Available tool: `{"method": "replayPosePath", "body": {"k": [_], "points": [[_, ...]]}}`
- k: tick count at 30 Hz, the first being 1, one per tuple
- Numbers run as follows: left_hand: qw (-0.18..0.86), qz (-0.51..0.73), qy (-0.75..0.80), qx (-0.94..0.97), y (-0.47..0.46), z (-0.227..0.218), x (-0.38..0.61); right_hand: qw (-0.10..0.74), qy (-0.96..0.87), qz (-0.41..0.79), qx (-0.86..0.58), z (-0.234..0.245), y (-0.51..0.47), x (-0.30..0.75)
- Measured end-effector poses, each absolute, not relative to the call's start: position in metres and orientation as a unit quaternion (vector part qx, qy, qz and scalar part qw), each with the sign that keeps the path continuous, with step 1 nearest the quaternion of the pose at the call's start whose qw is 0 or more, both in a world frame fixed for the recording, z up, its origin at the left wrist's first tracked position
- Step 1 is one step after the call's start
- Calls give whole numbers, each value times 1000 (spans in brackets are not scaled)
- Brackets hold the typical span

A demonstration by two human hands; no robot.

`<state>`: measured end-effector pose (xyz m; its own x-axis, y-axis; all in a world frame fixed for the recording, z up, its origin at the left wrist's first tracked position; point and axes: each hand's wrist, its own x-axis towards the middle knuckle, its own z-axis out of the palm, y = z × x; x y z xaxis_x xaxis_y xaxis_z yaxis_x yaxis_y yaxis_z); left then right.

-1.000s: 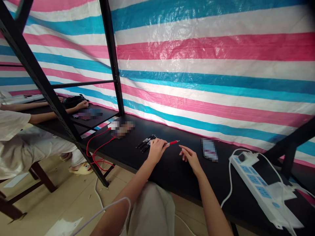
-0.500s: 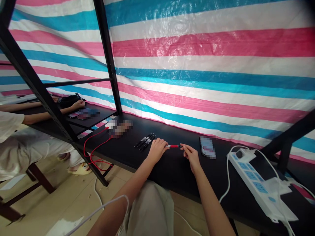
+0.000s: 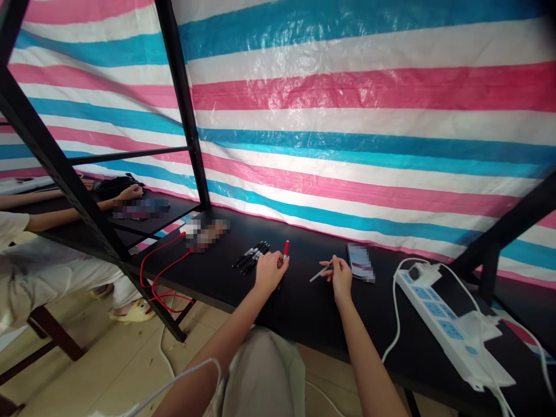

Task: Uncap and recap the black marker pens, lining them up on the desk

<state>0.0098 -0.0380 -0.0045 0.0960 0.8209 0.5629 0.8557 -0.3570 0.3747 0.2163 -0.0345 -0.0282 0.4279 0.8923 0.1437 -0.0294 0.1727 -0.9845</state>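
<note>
My left hand (image 3: 269, 271) is closed around a red pen barrel (image 3: 285, 251), which points upward from my fingers. My right hand (image 3: 340, 274) pinches a thin pen refill (image 3: 320, 273) that slants down to the left. The two hands are apart above the black table (image 3: 243, 284). A small row of black pens (image 3: 252, 255) lies on the table just left of my left hand.
A blurred phone (image 3: 360, 262) lies right of my right hand. A white power strip (image 3: 447, 330) with cables sits at the right. A red cable (image 3: 163, 269) hangs off the left edge by a blurred object (image 3: 204, 232). Another person's arms (image 3: 65, 214) rest on the neighbouring table, behind black frame posts (image 3: 180, 104).
The red pen, held between both hands half a second ago, has come apart: my left hand keeps the red barrel, my right hand has drawn the refill away to the right.
</note>
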Motion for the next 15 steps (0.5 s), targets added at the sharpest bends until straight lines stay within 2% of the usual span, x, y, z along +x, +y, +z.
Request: {"method": "replayPosePath", "body": {"k": [3, 8, 15], "points": [[25, -359, -592, -721, -35, -7, 9, 607, -433, 379, -548, -28, -22, 199], [3, -343, -630, -697, -32, -8, 4, 539, -509, 315, -592, -26, -2, 154], [16, -236, -642, -729, -28, -16, 10, 515, -532, 322, -589, -25, -4, 147]]}}
